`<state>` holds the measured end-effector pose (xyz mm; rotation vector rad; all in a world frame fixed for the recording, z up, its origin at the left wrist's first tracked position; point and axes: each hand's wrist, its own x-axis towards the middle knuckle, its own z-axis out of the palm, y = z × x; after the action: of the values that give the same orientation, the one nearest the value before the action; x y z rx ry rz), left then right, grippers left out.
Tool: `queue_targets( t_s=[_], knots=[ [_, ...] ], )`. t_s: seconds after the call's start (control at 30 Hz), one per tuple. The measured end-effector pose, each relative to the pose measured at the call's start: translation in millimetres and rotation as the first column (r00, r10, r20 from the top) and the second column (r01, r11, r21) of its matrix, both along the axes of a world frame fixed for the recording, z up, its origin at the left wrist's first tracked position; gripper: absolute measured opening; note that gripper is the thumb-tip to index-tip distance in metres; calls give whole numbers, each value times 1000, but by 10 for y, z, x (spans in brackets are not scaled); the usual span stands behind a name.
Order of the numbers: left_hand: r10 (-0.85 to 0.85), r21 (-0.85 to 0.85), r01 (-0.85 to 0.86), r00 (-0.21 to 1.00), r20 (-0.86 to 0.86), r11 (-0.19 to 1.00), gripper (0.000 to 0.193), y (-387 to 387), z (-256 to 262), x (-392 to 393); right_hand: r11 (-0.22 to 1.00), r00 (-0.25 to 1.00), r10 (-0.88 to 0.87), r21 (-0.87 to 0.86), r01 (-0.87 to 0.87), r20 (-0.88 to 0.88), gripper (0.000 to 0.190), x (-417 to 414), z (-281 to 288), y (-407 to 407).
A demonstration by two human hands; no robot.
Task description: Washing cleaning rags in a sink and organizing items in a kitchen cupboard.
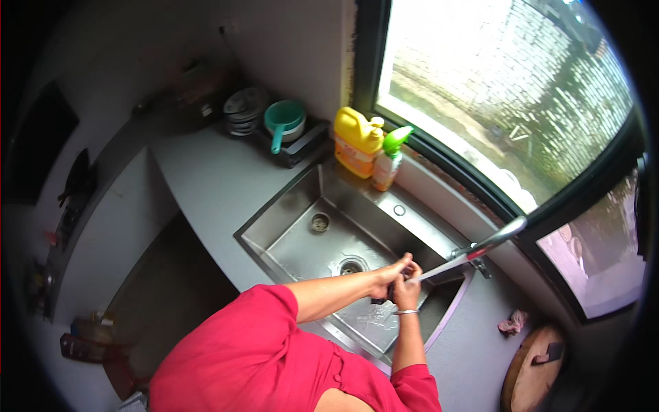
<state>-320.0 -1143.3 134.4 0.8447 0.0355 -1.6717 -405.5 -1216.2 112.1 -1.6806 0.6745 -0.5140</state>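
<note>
Water runs from the chrome faucet (497, 238) onto both hands over the stainless steel sink (293, 247). My left hand (388, 280) meets my right hand (409, 288) under the stream, and a small dark item (380, 301) shows between and below them. The fingers overlap, so which hand grips the dark item cannot be told. A bracelet (406, 311) circles the right wrist. The sink drain (351, 268) lies just left of the hands, with water spread on the basin floor.
A yellow detergent jug (355, 144) and a spray bottle (388, 165) stand behind the sink by the window. A green dipper (284, 118) and stacked bowls (242, 113) sit at back left. At right are a pink cloth (513, 323) and a round wooden board (530, 376) bearing a cleaver (552, 353).
</note>
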Motion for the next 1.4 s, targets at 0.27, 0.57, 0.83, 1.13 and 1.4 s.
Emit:
queue_targets(
  t_s=[0.27, 0.57, 0.83, 1.13, 1.4],
  knots=[
    [120, -12, -122, 986, -116, 992, 72, 15, 140, -101, 928, 975, -43, -354, 120, 217, 26, -15, 392, 242],
    [335, 49, -353, 916, 221, 934, 37, -164, -463, -255, 862, 986, 14, -501, 72, 165, 13, -118, 440, 409],
    [19, 128, -148, 722, 691, 981, 26, -332, -193, -187, 935, 977, -210, -299, 189, -41, 13, -205, 84, -371],
    [120, -86, -83, 680, 723, 993, 28, -267, -95, -58, 980, 990, 141, 138, -140, 1, 38, -291, 30, -695],
    [130, -49, -139, 979, -156, 989, 55, -128, -259, -105, 987, 977, -143, 100, 129, 157, 32, -43, -147, 75]
  ],
)
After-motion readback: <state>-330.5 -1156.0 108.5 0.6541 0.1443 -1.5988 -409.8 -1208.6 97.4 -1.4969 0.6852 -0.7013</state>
